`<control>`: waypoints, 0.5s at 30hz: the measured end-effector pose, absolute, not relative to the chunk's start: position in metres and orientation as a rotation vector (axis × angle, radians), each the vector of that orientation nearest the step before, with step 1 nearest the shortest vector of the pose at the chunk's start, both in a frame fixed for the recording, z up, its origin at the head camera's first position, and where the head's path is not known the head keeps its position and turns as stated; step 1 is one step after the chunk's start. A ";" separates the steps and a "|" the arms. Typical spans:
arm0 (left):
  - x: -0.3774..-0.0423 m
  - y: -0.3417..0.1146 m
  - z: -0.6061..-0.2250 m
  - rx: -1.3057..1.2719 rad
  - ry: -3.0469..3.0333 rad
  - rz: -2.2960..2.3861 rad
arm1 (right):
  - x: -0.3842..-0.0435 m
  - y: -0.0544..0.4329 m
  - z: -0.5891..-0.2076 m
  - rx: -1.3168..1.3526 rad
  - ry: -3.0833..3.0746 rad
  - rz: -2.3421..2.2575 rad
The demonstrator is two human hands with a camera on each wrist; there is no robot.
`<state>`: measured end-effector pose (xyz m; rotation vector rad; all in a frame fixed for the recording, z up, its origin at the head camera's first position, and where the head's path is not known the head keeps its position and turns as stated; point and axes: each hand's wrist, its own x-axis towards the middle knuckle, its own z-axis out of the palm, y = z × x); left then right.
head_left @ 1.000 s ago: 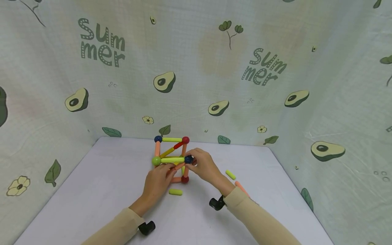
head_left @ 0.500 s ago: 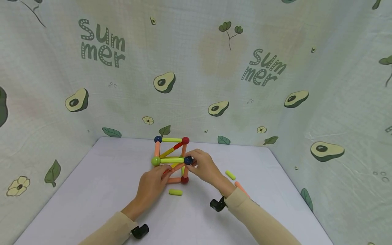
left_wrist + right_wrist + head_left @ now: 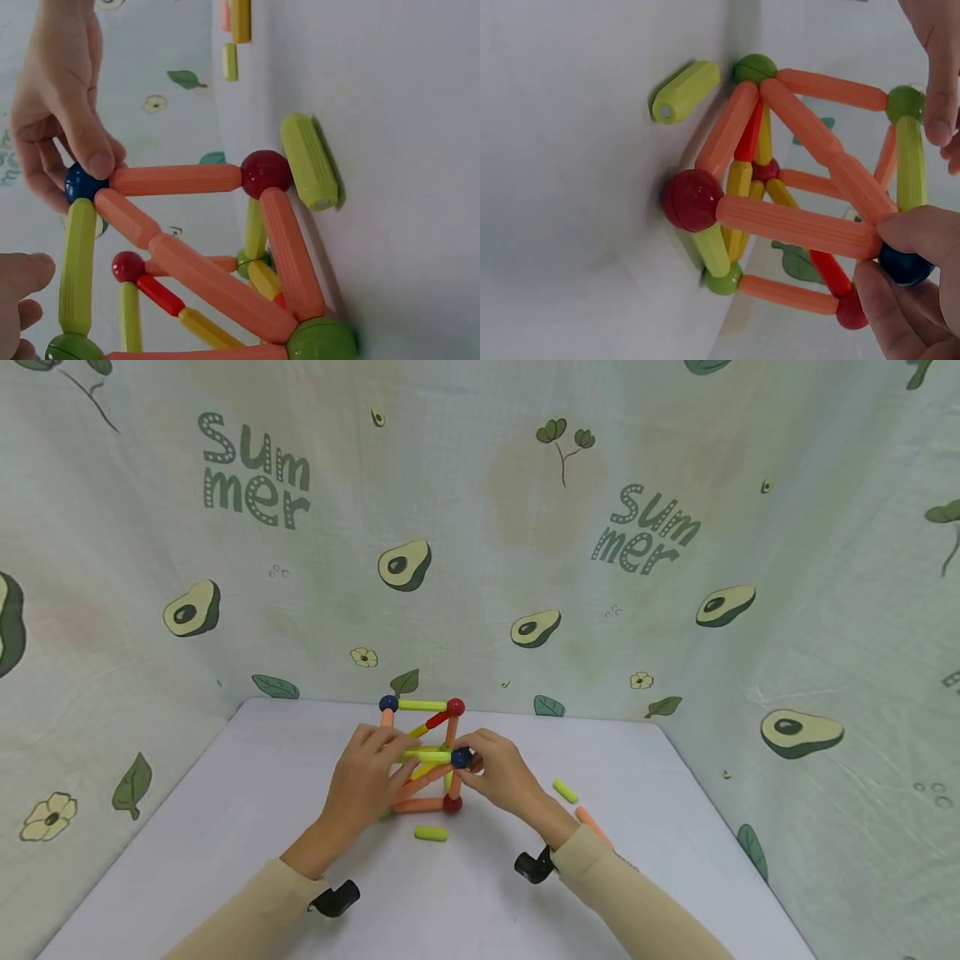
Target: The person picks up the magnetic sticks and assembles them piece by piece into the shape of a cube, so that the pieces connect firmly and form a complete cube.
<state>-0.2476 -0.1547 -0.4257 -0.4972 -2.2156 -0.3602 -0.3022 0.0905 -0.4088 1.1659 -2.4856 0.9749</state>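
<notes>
A cube-like frame of magnetic rods and balls stands on the table. My right hand [image 3: 495, 768] pinches the dark blue ball [image 3: 906, 264] at its upper right near corner, thumb on one side and fingers on the other. From that ball, two salmon rods [image 3: 217, 281] run end to end down to a green ball [image 3: 322, 341] at the lower left. My left hand [image 3: 367, 777] is beside the upper left near corner, fingers extended near the green ball [image 3: 905, 103] and the yellow-green rod [image 3: 77, 266]. In the head view it hides that corner.
A loose yellow-green rod [image 3: 431, 833] lies just in front of the frame. Another short yellow-green rod [image 3: 565, 791] and a salmon rod [image 3: 592, 827] lie to the right, near the right forearm. A printed cloth [image 3: 465, 527] hangs behind the table.
My left hand has left the lower part of the diagonal salmon rods and moved up and left to the upper corner. My right hand keeps its pinch on the dark blue ball.
</notes>
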 end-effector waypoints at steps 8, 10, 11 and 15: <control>-0.249 -0.167 -0.428 -0.445 -2.310 -0.397 | -0.310 0.104 -0.395 1.251 -2.591 0.835; -0.248 -0.169 -0.429 -0.451 -2.323 -0.405 | -0.316 0.108 -0.388 1.238 -2.620 0.797; -0.248 -0.170 -0.429 -0.450 -2.329 -0.407 | -0.320 0.108 -0.385 1.221 -2.626 0.778; -0.245 -0.174 -0.434 -0.454 -2.326 -0.451 | -0.344 0.101 -0.376 1.139 -2.618 0.721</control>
